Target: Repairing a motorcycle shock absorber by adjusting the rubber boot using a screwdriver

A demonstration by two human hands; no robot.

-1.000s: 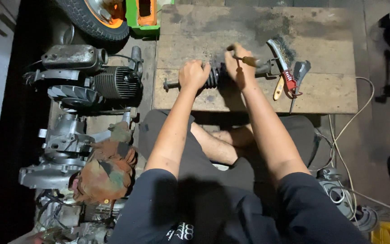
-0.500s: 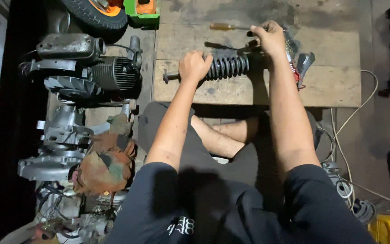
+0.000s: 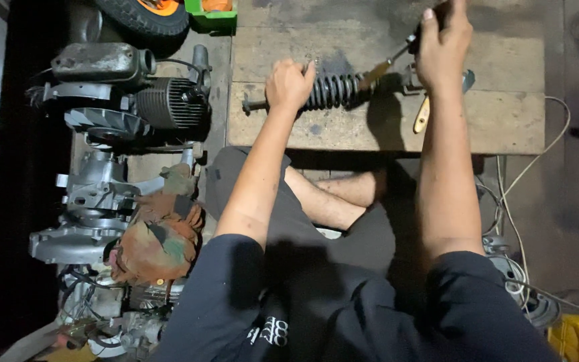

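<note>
A coil-spring shock absorber is lain flat on a low wooden board. Its rod end is gripped by the left hand, fingers closed fully around it. A screwdriver with a wooden handle is held in the closed right hand, raised above the spring's far end. A wooden-handled tool is seen just beside that end. A small engine is parked well left of the grip.

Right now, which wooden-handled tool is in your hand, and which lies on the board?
The slanted screwdriver is gripped by the right hand; the other wooden-handled tool lies flat beneath it.
</note>
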